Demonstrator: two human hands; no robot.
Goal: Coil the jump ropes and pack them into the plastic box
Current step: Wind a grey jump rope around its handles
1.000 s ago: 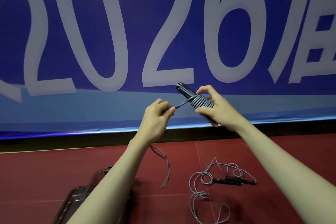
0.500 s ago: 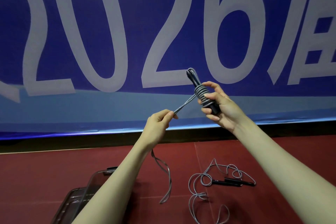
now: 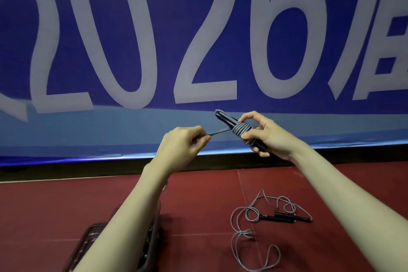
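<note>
- Behind your hands hangs a blue banner with big pale numerals, above a red floor
- Your right hand has thumb and fingers clamped on the black handles, pinning the grey wraps wound round them
- Your left hand pinches the free cord together between thumb and forefinger, just left of the wraps, drawn taut
- Keep that tension as you lay each turn snug beside the one before; slack would likely let the coil spring loose
- Below your right hand, well apart, a second jump rope lies loose and uncoiled on the floor
- Under your left forearm sits the plastic box, mostly hidden
</note>
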